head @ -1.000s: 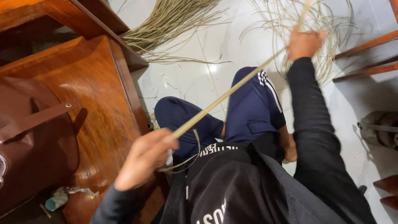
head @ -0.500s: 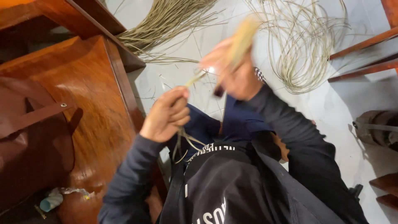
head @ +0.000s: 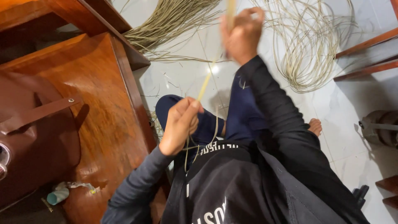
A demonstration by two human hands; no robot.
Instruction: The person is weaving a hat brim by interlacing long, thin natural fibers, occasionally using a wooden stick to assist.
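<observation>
A long pale rattan strip [head: 206, 83] runs taut between my two hands. My left hand [head: 181, 123] pinches its lower end above my knee, with thinner loose strands [head: 188, 149] hanging from the fist. My right hand [head: 241, 33], raised and blurred, grips the strip's upper part near the top of the view. I sit on the white tiled floor [head: 182, 79] with legs in dark blue trousers [head: 244, 116] folded under me and a bare foot [head: 315, 126] showing at the right.
A polished brown wooden piece of furniture [head: 99, 108] stands close on my left. Bundles of rattan strands [head: 174, 18] lie on the floor ahead, and a loose coil [head: 311, 45] to the right. Wooden slats [head: 365, 54] and a brown roll [head: 379, 126] lie at the right edge.
My right hand swung from the far right toward the middle and now sits raised upper centre. My left hand rose from low left to the centre, keeping hold of the strip.
</observation>
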